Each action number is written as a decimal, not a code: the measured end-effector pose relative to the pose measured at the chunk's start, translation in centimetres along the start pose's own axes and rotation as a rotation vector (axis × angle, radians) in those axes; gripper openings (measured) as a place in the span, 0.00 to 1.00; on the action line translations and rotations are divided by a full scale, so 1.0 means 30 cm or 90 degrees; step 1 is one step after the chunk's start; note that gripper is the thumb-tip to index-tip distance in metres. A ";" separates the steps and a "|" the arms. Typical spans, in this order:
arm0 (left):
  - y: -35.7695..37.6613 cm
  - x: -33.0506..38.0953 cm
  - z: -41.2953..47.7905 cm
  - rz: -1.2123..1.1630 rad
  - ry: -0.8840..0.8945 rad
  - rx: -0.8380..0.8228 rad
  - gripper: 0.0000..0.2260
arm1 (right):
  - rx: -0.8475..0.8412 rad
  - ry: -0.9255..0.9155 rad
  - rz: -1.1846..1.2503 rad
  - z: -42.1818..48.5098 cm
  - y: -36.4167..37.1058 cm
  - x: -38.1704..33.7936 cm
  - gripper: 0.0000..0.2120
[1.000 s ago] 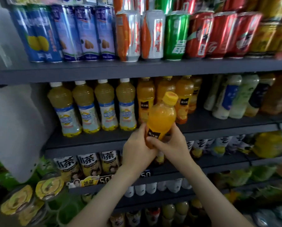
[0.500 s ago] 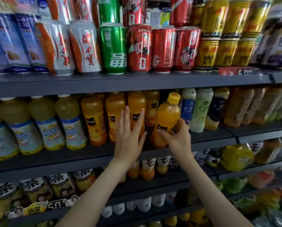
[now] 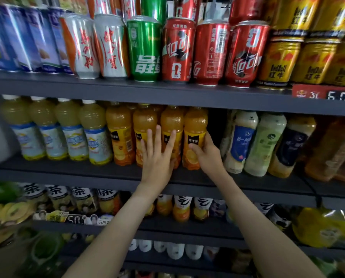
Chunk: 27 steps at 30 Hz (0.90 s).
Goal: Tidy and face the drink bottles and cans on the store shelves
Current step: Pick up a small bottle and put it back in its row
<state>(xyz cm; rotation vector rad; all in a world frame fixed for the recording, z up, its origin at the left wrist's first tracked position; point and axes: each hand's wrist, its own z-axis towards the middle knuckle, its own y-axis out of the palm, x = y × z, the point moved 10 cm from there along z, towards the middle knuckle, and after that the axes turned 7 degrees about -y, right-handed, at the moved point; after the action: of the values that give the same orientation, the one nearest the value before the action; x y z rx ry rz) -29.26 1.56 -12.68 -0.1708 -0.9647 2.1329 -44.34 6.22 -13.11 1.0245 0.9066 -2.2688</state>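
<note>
step: orange juice bottle (image 3: 194, 135) is being faced at row's right end, middle shelf (image 3: 77, 172) | right hand (image 3: 206, 156) wrapped round it, left hand (image 3: 157, 159) spread flat on neighbour bottles (image 3: 170, 121) | next: tiny twist probs needed, label out

Just one camera here — it sits on my head. It looks forward and a little down, very near the shelves (image 3: 187, 95). My arms (image 3: 111, 227) come in from the near bottom edge — the orange bottles (image 3: 194, 123) are in the middle, cans (image 3: 143, 47) on top.
</note>
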 end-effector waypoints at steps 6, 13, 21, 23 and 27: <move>0.002 -0.031 -0.072 -0.047 0.009 -0.056 0.37 | -0.014 0.013 -0.009 -0.052 0.011 0.012 0.27; 0.010 -0.173 -0.274 -0.063 -0.013 -0.146 0.31 | 0.101 -0.014 -0.103 -0.282 0.047 -0.019 0.28; -0.010 -0.358 -0.479 -0.094 -0.033 -0.239 0.29 | 0.080 -0.032 -0.141 -0.507 0.262 -0.091 0.19; -0.006 -0.375 -0.513 -0.097 -0.018 -0.253 0.31 | 0.048 -0.020 -0.153 -0.543 0.312 -0.071 0.19; 0.019 -0.406 -0.561 -0.090 0.008 -0.281 0.31 | 0.033 0.006 -0.182 -0.591 0.357 -0.034 0.18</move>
<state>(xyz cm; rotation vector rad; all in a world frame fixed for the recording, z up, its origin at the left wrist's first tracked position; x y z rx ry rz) -14.35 2.64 -27.11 -0.3210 -1.3884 1.7644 -28.55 12.32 -25.10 0.9813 1.0610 -2.5353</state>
